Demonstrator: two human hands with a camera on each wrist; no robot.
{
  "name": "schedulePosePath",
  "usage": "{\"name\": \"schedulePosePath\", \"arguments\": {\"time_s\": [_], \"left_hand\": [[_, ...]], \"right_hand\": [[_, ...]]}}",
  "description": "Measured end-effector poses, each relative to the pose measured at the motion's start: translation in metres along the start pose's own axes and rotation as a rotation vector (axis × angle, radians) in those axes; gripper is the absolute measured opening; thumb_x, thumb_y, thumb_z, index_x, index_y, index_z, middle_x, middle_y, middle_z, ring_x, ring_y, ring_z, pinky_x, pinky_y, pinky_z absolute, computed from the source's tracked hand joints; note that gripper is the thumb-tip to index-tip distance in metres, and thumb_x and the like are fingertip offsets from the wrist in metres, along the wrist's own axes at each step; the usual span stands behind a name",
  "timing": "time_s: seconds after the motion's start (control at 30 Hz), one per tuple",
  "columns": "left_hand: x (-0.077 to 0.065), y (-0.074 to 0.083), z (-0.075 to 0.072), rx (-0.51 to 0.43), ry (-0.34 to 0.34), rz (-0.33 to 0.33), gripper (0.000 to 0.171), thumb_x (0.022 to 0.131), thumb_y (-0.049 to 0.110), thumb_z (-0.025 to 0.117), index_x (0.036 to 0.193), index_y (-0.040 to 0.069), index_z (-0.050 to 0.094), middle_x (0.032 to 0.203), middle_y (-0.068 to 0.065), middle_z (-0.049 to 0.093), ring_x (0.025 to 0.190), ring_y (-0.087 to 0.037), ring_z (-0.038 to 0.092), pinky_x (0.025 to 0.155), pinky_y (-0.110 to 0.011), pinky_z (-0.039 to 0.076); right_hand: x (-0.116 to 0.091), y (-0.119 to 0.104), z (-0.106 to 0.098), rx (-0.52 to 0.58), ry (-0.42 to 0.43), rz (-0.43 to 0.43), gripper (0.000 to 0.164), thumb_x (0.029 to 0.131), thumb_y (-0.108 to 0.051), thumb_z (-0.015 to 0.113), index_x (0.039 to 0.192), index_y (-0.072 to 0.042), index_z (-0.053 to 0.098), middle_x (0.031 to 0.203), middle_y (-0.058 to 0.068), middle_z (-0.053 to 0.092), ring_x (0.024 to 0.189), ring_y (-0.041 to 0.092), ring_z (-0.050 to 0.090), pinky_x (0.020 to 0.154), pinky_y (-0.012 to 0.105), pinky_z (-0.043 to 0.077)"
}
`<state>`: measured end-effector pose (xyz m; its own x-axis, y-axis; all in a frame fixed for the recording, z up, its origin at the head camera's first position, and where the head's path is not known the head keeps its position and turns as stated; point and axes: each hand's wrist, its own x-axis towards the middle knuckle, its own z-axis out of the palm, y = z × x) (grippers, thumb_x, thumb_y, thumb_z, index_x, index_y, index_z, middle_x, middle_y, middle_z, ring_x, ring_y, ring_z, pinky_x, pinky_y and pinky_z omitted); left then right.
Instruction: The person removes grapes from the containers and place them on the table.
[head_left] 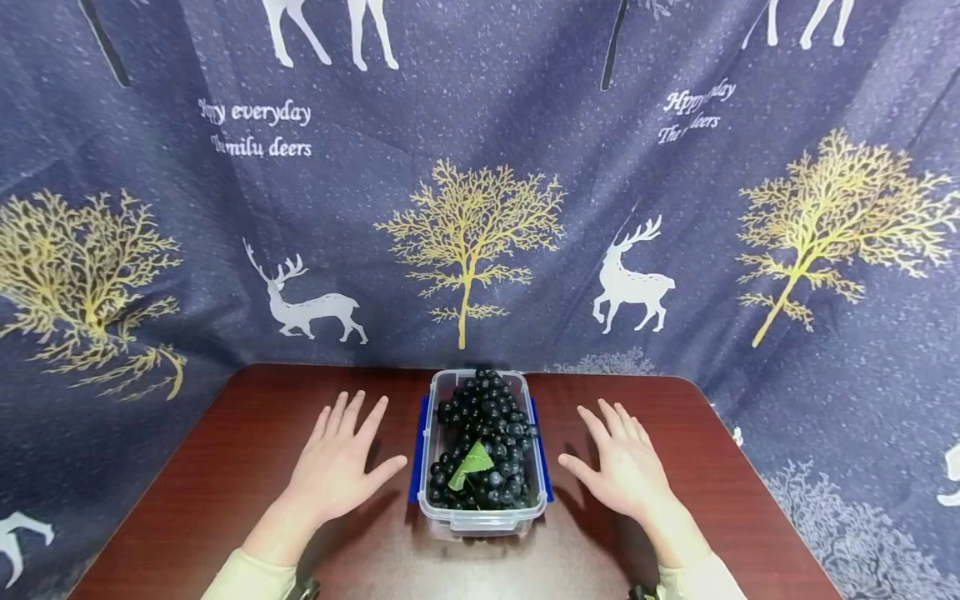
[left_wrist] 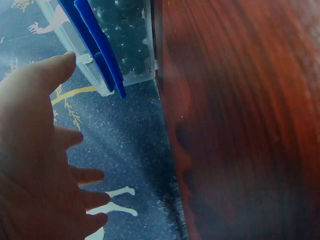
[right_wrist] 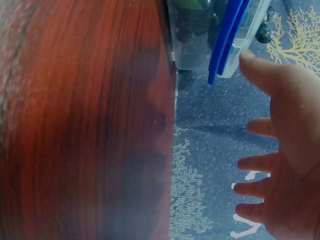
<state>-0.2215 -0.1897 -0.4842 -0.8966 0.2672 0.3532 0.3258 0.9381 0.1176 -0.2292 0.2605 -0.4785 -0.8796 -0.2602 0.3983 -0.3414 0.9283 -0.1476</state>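
A clear plastic container (head_left: 480, 523) with blue side clips (head_left: 419, 454) stands on the table, between the two hands. Dark grapes (head_left: 487, 408) heap up inside it, and a green leaf (head_left: 472, 464) lies on top of them. To its left is my left hand (head_left: 337, 467), fingers spread and palm down, holding nothing. My right hand (head_left: 622, 467) is spread the same way on the container's right. In the left wrist view the thumb (left_wrist: 62, 70) points toward a blue clip (left_wrist: 95, 45); the right wrist view has the other thumb (right_wrist: 255, 67) close by the opposite clip (right_wrist: 227, 42).
The reddish-brown wooden table (head_left: 225, 467) has rounded far corners. Behind it hangs a dark blue cloth (head_left: 480, 108) printed with white deer and golden trees, reaching down to the table's back edge. A few grapes (right_wrist: 264, 33) bulge past the container's rim.
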Motion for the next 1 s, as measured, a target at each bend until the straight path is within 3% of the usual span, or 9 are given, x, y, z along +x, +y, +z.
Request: {"name": "schedulePosePath", "arguments": {"time_s": [0.27, 0.4, 0.83, 1.0], "left_hand": [[0.001, 0.002, -0.002, -0.066, -0.022, -0.021, 0.094, 0.091, 0.075, 0.054, 0.163, 0.019, 0.030, 0.163, -0.022, 0.030, 0.152, -0.045, 0.018, 0.120, -0.061, 0.019], [0.002, 0.002, -0.002, -0.096, -0.029, -0.029, 0.095, 0.091, 0.079, 0.048, 0.163, 0.020, 0.028, 0.164, -0.022, 0.028, 0.153, -0.044, 0.018, 0.120, -0.060, 0.019], [0.004, 0.007, -0.002, -0.235, -0.076, -0.056, 0.090, 0.096, 0.072, 0.048, 0.165, 0.020, 0.023, 0.166, -0.018, 0.026, 0.150, -0.040, 0.027, 0.114, -0.061, 0.032], [0.006, 0.009, -0.005, -0.342, -0.115, -0.089, 0.087, 0.098, 0.069, 0.049, 0.166, 0.026, 0.017, 0.168, -0.013, 0.023, 0.150, -0.037, 0.029, 0.113, -0.062, 0.033]], "right_hand": [[0.000, -0.001, 0.000, 0.004, 0.003, -0.007, 0.084, 0.089, -0.068, 0.066, 0.154, -0.018, 0.046, 0.156, 0.021, 0.041, 0.144, 0.045, 0.035, 0.115, 0.062, 0.027], [0.001, -0.003, -0.001, 0.014, 0.009, -0.017, 0.083, 0.089, -0.066, 0.067, 0.154, -0.018, 0.047, 0.156, 0.021, 0.041, 0.144, 0.046, 0.036, 0.114, 0.062, 0.028], [0.002, -0.012, -0.004, 0.087, 0.034, -0.012, 0.080, 0.090, -0.064, 0.067, 0.153, -0.020, 0.048, 0.156, 0.016, 0.044, 0.142, 0.039, 0.041, 0.108, 0.062, 0.037], [0.003, -0.017, -0.006, 0.121, 0.049, -0.003, 0.077, 0.091, -0.062, 0.067, 0.153, -0.021, 0.048, 0.155, 0.014, 0.045, 0.139, 0.038, 0.046, 0.105, 0.062, 0.041]]}}
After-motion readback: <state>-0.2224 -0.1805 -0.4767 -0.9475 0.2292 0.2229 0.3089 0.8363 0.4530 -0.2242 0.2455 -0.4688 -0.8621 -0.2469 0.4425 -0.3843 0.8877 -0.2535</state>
